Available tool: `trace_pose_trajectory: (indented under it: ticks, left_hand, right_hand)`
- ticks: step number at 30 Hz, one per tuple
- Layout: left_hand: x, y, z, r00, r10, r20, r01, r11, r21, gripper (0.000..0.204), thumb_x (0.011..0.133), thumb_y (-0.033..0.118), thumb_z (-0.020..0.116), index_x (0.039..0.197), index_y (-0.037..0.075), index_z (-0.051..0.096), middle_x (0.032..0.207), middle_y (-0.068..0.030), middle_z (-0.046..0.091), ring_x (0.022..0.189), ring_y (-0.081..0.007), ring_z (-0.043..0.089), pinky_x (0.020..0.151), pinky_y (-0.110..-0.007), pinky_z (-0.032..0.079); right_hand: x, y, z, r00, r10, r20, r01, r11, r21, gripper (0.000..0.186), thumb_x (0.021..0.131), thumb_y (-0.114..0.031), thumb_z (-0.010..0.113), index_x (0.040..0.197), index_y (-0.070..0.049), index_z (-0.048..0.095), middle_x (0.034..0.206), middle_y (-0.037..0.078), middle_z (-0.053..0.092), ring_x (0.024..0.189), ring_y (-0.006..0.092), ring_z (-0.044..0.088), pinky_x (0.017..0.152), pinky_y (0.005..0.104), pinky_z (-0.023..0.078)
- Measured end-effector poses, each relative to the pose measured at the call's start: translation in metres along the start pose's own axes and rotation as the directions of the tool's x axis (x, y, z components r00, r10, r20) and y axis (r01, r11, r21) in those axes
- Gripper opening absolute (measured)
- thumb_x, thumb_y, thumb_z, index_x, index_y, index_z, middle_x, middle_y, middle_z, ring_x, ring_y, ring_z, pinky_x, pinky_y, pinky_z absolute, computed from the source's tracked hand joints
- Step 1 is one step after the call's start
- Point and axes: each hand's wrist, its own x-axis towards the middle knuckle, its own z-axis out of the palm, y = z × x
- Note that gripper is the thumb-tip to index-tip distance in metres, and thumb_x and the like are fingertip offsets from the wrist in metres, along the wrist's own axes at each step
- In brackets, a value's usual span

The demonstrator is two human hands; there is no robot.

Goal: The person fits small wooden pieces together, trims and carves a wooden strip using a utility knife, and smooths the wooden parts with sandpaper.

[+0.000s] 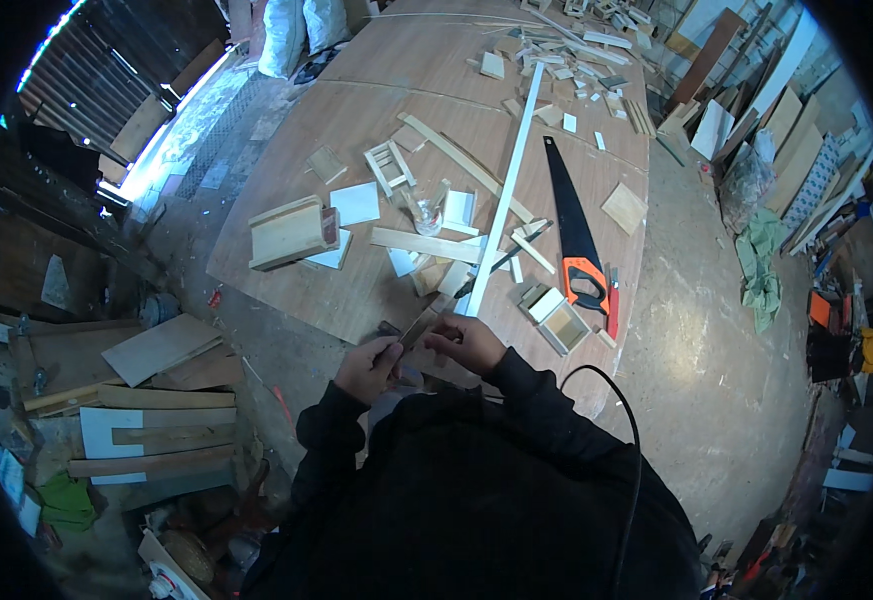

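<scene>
My left hand (367,370) is closed round a small flat wooden strip (420,327), held tilted at the table's near edge. Just to its right, my right hand (469,345) has its fingers curled in close to the strip; whatever they hold, if anything, is too small to make out. Beyond the hands lie a pale wooden board (427,244) and a long white strip (510,185). A small open wooden box (563,330) sits to the right of my right hand.
A handsaw (574,215) with an orange and black handle lies on the table (327,290) beside a red tool (613,305). At left stands a wooden box-like piece (290,232). Offcuts (567,65) pile up at the far end. Boards (162,350) are stacked on the floor, left.
</scene>
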Motion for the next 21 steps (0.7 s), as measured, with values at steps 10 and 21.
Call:
trace_pose_trajectory:
  ticks: [10, 21]
  left_hand:
    - [-0.011, -0.005, 0.006, 0.999, -0.033, 0.008, 0.033, 0.999, 0.018, 0.023, 0.097, 0.015, 0.058, 0.112, -0.002, 0.064, 0.075, -0.0049, 0.064, 0.06, -0.0103, 0.058, 0.057, -0.025, 0.048]
    - [0.051, -0.032, 0.067, 0.96, -0.131, 0.246, 0.172, 0.974, -0.15, 0.024, 0.1, 0.019, 0.054, 0.109, -0.002, 0.063, 0.087, -0.0087, 0.07, 0.073, -0.012, 0.066, 0.066, -0.025, 0.053]
  right_hand:
    - [0.008, 0.019, -0.012, 0.997, 0.081, 0.019, -0.083, 0.965, 0.25, 0.021, 0.095, -0.021, 0.063, 0.101, -0.002, 0.068, 0.081, 0.003, 0.068, 0.072, 0.0107, 0.062, 0.066, 0.0272, 0.05]
    - [-0.045, 0.089, -0.094, 0.862, 0.212, -0.46, -0.084, 0.955, 0.284, 0.022, 0.097, -0.024, 0.058, 0.106, -0.008, 0.07, 0.083, -0.003, 0.067, 0.071, 0.0049, 0.06, 0.059, 0.0203, 0.045]
